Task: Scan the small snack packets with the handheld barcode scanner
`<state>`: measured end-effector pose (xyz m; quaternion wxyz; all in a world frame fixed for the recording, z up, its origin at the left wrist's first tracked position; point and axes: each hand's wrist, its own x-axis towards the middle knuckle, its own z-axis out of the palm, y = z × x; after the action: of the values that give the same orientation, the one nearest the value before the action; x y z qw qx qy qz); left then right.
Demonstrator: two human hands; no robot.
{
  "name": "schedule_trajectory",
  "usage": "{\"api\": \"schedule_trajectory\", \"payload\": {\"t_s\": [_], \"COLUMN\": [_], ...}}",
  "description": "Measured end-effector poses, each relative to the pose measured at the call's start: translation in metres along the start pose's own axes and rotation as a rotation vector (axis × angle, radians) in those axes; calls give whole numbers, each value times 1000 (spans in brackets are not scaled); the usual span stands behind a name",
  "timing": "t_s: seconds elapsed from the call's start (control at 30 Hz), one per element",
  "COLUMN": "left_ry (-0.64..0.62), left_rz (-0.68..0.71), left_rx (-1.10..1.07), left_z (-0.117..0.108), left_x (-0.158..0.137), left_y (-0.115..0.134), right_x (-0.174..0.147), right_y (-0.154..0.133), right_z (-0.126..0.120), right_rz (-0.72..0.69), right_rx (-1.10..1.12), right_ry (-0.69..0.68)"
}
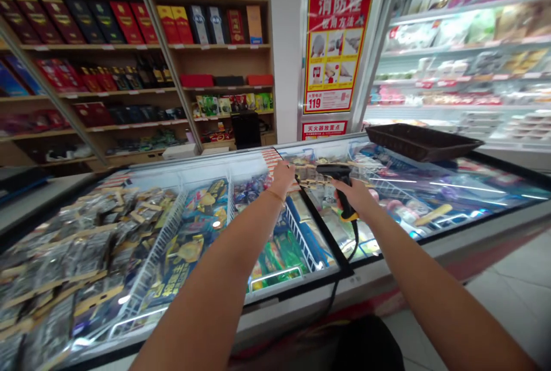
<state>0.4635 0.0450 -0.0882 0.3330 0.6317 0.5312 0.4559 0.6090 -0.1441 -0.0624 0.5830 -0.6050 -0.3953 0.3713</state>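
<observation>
My right hand is wrapped round the grip of a black pistol-shaped corded tool. Its barrel points left, and its handle has a yellow base with a black cord hanging from it. My left hand is just left of the tool's barrel, over a red-and-white striped strip at the freezer's far side. Its fingers look closed, but what they grip is hidden. Below both hands is a glass-topped chest freezer holding packaged goods, with a black dividing frame between them.
A dark brown plastic tray rests on the freezer's right side. White wire dividers separate bagged goods. Behind stand shelves of boxes, a red-and-yellow fire hydrant poster and an open refrigerated display. The cord droops over the freezer's front edge.
</observation>
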Motion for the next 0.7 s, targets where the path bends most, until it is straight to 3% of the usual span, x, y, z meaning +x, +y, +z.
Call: {"api": "schedule_trajectory", "payload": {"t_s": [0.1,0.23,0.4,0.57,0.7], "left_ry": [55,145,183,206,285], "left_rz": [-82,-94,-164,-225,-214], "left_rx": [93,252,476,706,863], "left_z": [-56,-136,-236,-322,-379], "left_x": [2,6,1,-9,-16], "left_y": [-16,-42,-66,-78,-87], "right_x": [-6,-15,-22,-27,-34], "right_y": [-5,-11,-13,0,16], "right_z": [41,94,147,183,193], "right_rz": [0,4,-32,-67,-17], "right_rx": [20,41,62,84,87], "right_ry": [-83,-171,-278,-325,-335]}}
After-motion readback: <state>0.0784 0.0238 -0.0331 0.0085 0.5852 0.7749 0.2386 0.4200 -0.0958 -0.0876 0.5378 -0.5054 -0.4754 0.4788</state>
